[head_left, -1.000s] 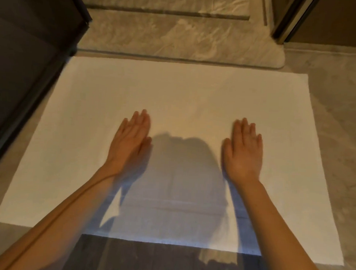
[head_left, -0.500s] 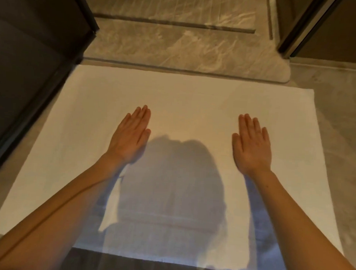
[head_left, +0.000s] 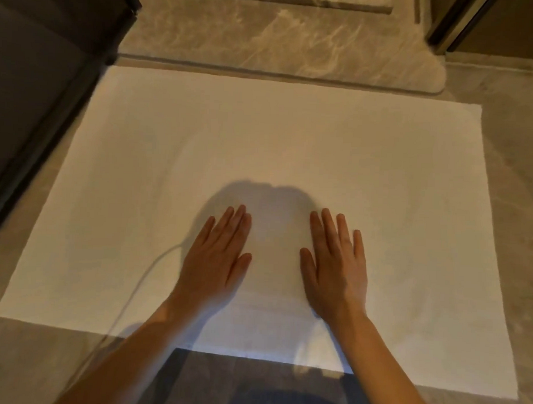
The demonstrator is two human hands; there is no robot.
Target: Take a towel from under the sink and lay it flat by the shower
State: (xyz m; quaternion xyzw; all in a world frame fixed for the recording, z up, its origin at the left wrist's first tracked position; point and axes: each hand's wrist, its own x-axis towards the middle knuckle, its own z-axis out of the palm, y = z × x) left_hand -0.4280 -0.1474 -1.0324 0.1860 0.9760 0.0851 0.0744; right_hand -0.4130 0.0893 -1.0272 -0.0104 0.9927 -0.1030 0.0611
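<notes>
Towel, white, lies spread flat on the grey stone floor, its far edge just beside the raised marble shower threshold and its left edge near a dark panel. Left hand and right hand rest palm-down on its near half, fingers straight, grip released, grasping nothing. No containers show

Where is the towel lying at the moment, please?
In the head view the towel lies spread flat on the floor, its far edge along the marble step, with both hands pressed on its near middle.
</notes>
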